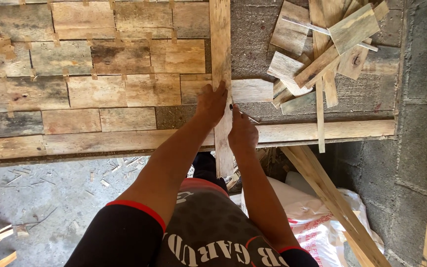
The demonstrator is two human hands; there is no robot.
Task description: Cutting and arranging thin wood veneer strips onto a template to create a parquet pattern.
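Long plank: a narrow pale plank (pixel 221 74) lies lengthwise away from the person, across the panel of boards, its near end jutting past the front edge over the floor.
Left hand: the left hand (pixel 211 103) lies flat on the plank's left edge, fingers spread and pressing down, not closed around it.
Right hand: the right hand (pixel 241 132) rests against the plank's right edge, fingers curled around a thin pencil-like tool (pixel 243 114) whose tip points right; how firmly it is pinched I cannot tell.
Panel: weathered boards (pixel 100 74) sit edge to edge in rows, small wooden spacers in the gaps.
Front rail: a long rail (pixel 332 131) runs along the near edge.
Open room: bare rough surface (pixel 255 49) lies right of the plank, up to the scrap pile.
Scrap pile: loose offcuts (pixel 322 54) are heaped at the upper right.
Wall: grey block wall (pixel 421 99) closes off the right side.
Floor: concrete with chips (pixel 50 198) lies below left.
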